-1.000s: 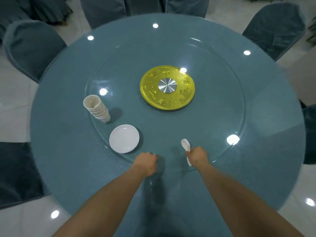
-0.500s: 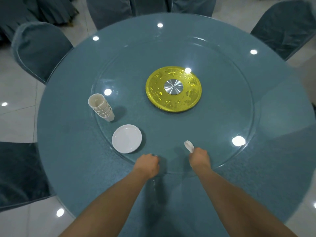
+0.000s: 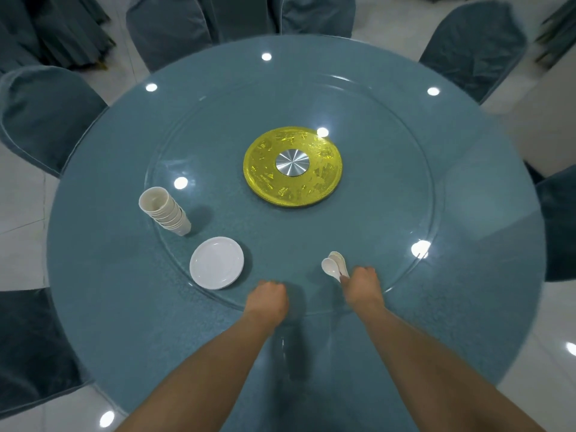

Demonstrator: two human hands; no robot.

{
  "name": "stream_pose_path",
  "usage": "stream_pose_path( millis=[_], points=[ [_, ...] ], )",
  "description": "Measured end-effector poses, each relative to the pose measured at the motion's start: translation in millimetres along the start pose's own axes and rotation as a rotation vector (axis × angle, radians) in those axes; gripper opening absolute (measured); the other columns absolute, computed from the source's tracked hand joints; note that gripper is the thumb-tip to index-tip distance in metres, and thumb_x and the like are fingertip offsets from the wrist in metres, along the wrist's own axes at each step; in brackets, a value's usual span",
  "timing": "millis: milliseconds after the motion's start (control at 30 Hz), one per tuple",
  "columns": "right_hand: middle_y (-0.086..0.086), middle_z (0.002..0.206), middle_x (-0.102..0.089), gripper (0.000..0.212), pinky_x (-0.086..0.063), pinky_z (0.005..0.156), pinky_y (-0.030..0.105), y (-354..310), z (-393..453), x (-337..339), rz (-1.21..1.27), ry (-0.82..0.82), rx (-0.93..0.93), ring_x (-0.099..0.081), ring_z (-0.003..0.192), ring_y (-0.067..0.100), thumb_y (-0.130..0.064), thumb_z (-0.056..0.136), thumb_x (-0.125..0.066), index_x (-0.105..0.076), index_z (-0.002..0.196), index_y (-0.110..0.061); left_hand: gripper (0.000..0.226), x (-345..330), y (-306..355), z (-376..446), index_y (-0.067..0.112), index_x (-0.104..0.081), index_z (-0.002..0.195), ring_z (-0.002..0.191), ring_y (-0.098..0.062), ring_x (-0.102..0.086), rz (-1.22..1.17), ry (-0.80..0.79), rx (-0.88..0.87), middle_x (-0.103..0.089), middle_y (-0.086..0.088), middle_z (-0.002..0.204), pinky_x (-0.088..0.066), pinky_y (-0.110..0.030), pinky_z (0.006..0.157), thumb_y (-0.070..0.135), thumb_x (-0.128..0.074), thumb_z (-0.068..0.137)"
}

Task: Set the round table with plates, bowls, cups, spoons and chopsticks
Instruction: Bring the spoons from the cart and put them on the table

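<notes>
The right hand (image 3: 361, 285) grips a small bunch of white spoons (image 3: 334, 266) by their handles, fingers curled round them, the bowls of the spoons sticking out to the left and away from the person, just over the near edge of the glass turntable (image 3: 405, 169). The left hand (image 3: 267, 299) is clenched at the turntable's near rim; whether it holds anything cannot be told, since the fingers are turned away. On the turntable, left of the hands, lies a white plate (image 3: 216, 262), and just beyond it a leaning stack of cream cups (image 3: 165, 210). A yellow disc (image 3: 293, 166) with a metal hub sits at the centre of the round blue bench (image 3: 109, 275). Covered chairs (image 3: 40, 116) ring the bench.
</notes>
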State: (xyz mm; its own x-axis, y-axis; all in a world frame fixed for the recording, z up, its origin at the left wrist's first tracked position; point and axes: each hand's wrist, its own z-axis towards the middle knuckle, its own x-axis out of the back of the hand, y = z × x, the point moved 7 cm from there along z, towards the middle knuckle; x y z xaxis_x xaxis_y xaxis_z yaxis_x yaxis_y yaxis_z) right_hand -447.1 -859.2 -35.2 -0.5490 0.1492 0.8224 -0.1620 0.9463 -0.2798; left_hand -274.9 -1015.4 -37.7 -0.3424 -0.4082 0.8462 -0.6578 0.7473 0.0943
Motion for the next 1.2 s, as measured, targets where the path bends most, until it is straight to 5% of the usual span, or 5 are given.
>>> stream_pose_path(
  millis=[300, 833, 1067, 1200],
  points=[
    [0.021, 0.114, -0.065, 0.029, -0.047, 0.09, 0.035, 67.7, -44.1, 50.1, 0.119, 0.1, -0.008, -0.061, 0.108, 0.034, -0.024, 0.094, -0.053, -0.064, 0.107, 0.0, 0.028, 9.9, 97.4, -24.2, 0.012, -0.066, 0.1, 0.1, -0.032, -0.064, -0.116, -0.057, -0.099, -0.067, -0.011, 0.107, -0.051, -0.035, 0.08, 0.018, -0.041, 0.091],
    [0.01, 0.094, -0.063, 0.016, -0.051, 0.073, 0.033, 367.8, -257.0, 165.2, 0.521, 0.407, -0.314, -0.061, 0.087, 0.029, -0.029, 0.087, -0.051, -0.051, 0.082, -0.014, 0.032, -10.1, 400.4, -234.1, 0.003, -0.068, 0.105, 0.107, -0.039, -0.06, -0.132, 0.043, -0.665, -0.066, -0.022, 0.113, -0.046, -0.038, 0.091, 0.018, -0.042, 0.095],
    [0.013, 0.094, -0.064, 0.024, -0.043, 0.065, 0.029, 504.5, -367.8, 181.0, 0.574, 0.625, -0.555, -0.056, 0.079, 0.026, -0.032, 0.09, -0.049, -0.054, 0.092, -0.008, 0.033, -54.0, 531.4, -354.9, 0.01, -0.07, 0.102, 0.098, -0.031, -0.063, -0.109, -0.039, -0.963, -0.07, -0.013, 0.107, -0.049, -0.032, 0.084, 0.022, -0.04, 0.094],
    [0.012, 0.093, -0.062, 0.026, -0.041, 0.066, 0.026, 568.8, -436.5, 166.2, 0.666, 0.721, -0.745, -0.056, 0.079, 0.026, -0.036, 0.089, -0.051, -0.054, 0.091, -0.01, 0.028, -85.5, 585.7, -413.4, 0.011, -0.067, 0.089, 0.071, -0.018, -0.057, -0.062, -0.122, -1.162, -0.07, -0.011, 0.092, -0.043, -0.024, 0.065, 0.02, -0.041, 0.094]
  ],
)
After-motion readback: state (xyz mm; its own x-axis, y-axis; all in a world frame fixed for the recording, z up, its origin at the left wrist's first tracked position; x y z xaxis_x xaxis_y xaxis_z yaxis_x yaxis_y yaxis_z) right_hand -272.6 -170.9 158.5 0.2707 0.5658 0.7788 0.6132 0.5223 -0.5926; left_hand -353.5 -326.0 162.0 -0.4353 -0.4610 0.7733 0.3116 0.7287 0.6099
